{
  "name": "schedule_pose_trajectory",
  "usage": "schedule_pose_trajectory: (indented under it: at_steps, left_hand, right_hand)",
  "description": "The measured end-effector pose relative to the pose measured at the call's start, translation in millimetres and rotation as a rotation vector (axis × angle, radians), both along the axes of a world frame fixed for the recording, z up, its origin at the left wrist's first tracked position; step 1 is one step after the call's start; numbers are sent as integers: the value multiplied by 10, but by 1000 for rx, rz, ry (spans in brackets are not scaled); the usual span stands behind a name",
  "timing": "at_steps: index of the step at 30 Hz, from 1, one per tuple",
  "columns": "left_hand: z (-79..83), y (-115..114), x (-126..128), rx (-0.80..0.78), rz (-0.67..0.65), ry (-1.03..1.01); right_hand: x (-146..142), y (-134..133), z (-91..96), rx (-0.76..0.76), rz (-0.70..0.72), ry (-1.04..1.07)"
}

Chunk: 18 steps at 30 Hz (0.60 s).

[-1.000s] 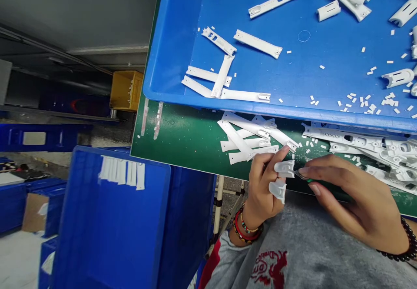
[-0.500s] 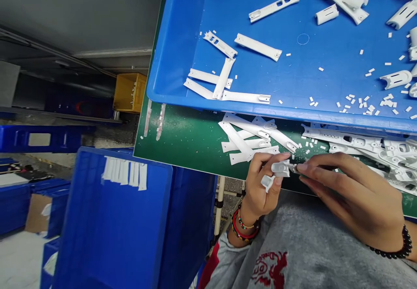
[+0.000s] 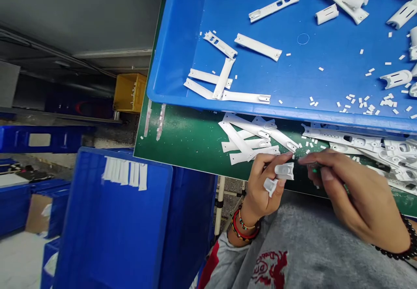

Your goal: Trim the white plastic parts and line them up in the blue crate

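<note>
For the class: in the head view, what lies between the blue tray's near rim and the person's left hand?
Between the blue tray's near rim and the left hand, the head view shows white plastic strips lying on a green work mat.

Tool: green-handled tool (image 3: 314, 170) in the right hand (image 3: 363, 204), mostly hidden by fingers; tip not visible.
Caps: white plastic caps (image 3: 284, 171) at the left hand (image 3: 260, 193), partly hidden by fingers.
Tray: blue tray (image 3: 153, 93) cut off by top and right edges.
Pile: white plastic parts (image 3: 391, 150) cut off at right edge, overlapping; count unclear.
Chips: white chips (image 3: 386, 102) upper right, too small to tell shape.
</note>
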<state>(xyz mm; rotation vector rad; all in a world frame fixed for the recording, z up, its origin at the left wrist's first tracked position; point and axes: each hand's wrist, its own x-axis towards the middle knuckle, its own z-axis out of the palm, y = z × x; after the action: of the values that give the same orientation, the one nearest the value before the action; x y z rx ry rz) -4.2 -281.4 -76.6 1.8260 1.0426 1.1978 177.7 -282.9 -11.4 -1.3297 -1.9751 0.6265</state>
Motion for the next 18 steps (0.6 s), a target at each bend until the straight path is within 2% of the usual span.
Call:
schedule_pose_trajectory:
  at_steps: [4,11,18]
  left_hand:
    - [22,-5,10,-7,1,45]
    - [52,-11,30,-7,-12,77]
    - [59,-12,47,39,9,119]
  right_hand:
    - [-63,16,21,35,75,-50]
    - [-77,44,5,82,59,-117]
    - [-62,64,20,32,76,-73]
